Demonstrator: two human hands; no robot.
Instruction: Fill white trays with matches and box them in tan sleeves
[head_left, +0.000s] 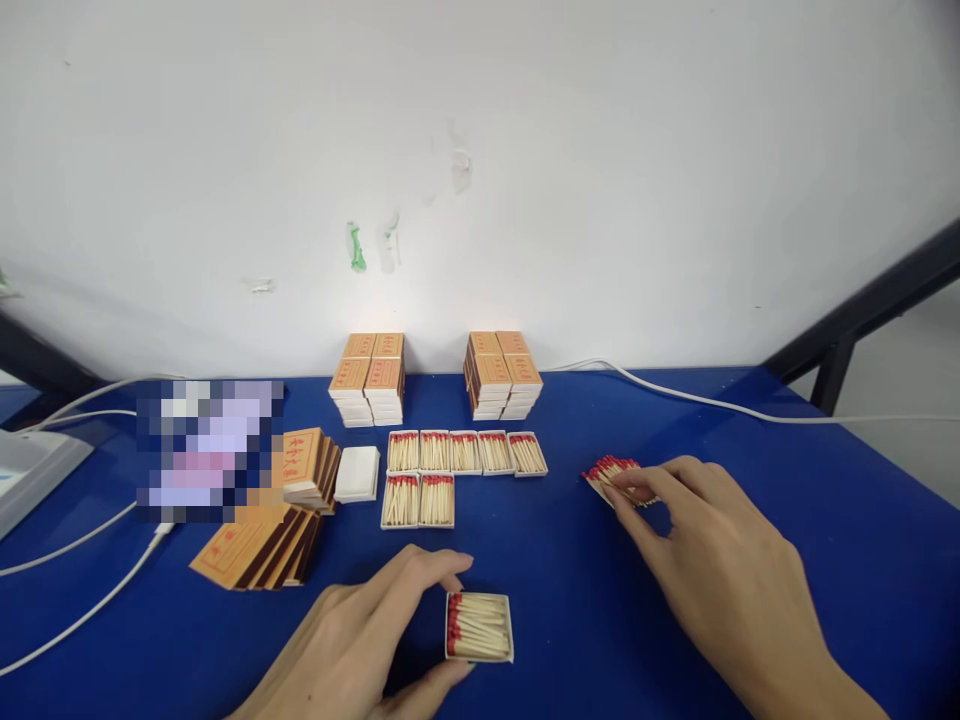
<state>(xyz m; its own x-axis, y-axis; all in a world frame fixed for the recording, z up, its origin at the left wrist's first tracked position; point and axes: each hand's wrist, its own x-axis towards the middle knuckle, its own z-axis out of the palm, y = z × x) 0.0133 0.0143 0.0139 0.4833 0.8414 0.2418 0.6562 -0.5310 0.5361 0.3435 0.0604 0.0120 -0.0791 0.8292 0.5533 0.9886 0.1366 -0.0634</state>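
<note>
My left hand (367, 640) grips a white matchbox tray (480, 627) of red-tipped matches at the front, with the thumb at its near edge and a finger at its far edge. Off to the right, my right hand (720, 550) is closed over a pile of loose matches (615, 470), its thumb and fingers pinching at the pile; how many it holds is hidden. Between and beyond the hands lie several filled trays (465, 453) in a row, with two more filled trays (418, 500) in front of them.
Two blocks of stacked matchboxes, left (367, 380) and right (504, 376), stand near the wall. Orange matchbox sleeves (259, 545) lean at the left, beside white trays (357, 474). A blurred phone (210, 450) with a cable is behind them. A white cord (675, 388) crosses the back right.
</note>
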